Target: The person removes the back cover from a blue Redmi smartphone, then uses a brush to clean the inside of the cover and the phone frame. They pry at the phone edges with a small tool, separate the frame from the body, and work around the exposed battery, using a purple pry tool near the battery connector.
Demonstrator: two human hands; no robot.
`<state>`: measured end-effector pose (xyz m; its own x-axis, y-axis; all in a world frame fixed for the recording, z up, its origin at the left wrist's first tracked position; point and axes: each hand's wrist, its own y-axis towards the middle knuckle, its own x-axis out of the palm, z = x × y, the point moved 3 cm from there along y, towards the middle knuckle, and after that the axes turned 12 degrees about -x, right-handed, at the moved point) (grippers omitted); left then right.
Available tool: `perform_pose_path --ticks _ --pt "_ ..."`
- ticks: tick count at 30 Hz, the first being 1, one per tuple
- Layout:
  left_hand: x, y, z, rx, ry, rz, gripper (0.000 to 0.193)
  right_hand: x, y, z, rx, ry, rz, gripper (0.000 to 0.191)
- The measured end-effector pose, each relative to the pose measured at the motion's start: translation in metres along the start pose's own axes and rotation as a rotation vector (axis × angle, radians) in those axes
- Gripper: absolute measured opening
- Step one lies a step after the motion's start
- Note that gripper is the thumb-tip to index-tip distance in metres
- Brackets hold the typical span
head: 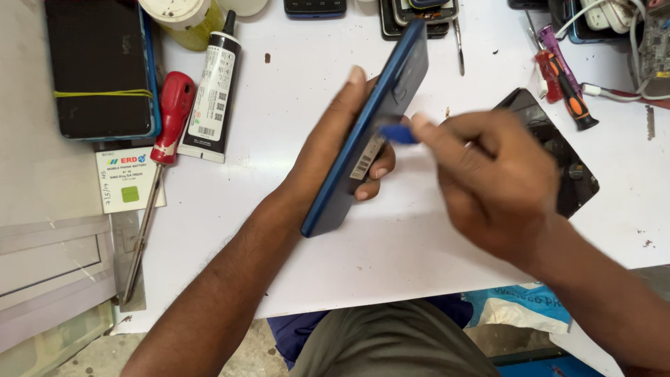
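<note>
My left hand (335, 150) grips a blue phone (370, 126) on edge above the white desk (314, 230), fingers wrapped round its long sides. My right hand (488, 181) pinches a small blue pick (399, 133) against the phone's seam. The phone looks stiff, slick and easily cracked, so I judge the edges the safest hold. A dark screen panel (558, 153) lies just beyond my right hand.
</note>
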<state>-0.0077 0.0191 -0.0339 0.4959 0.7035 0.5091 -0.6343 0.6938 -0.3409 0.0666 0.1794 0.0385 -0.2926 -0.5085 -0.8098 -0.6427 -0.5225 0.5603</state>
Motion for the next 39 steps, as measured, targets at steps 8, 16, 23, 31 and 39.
perform_pose_path --ticks 8,16,23,31,39 --pt "0.002 -0.001 0.001 -0.015 0.148 0.060 0.077 -0.007 0.007 0.009 -0.007 -0.099 0.064 0.042" --pt "-0.005 0.003 -0.003 0.002 0.254 0.185 0.073 0.010 0.008 -0.009 0.040 -0.018 -0.020 0.047" --pt "-0.009 0.006 -0.009 0.064 0.258 0.220 0.069 0.005 0.012 -0.020 -0.026 0.018 -0.061 0.048" --pt "-0.008 0.009 -0.012 0.114 0.365 0.254 0.069 -0.004 0.009 0.007 -0.031 -0.215 -0.031 0.045" --pt "-0.009 0.011 -0.016 0.130 0.377 0.275 0.068 -0.009 0.003 0.015 -0.022 -0.237 -0.031 0.045"
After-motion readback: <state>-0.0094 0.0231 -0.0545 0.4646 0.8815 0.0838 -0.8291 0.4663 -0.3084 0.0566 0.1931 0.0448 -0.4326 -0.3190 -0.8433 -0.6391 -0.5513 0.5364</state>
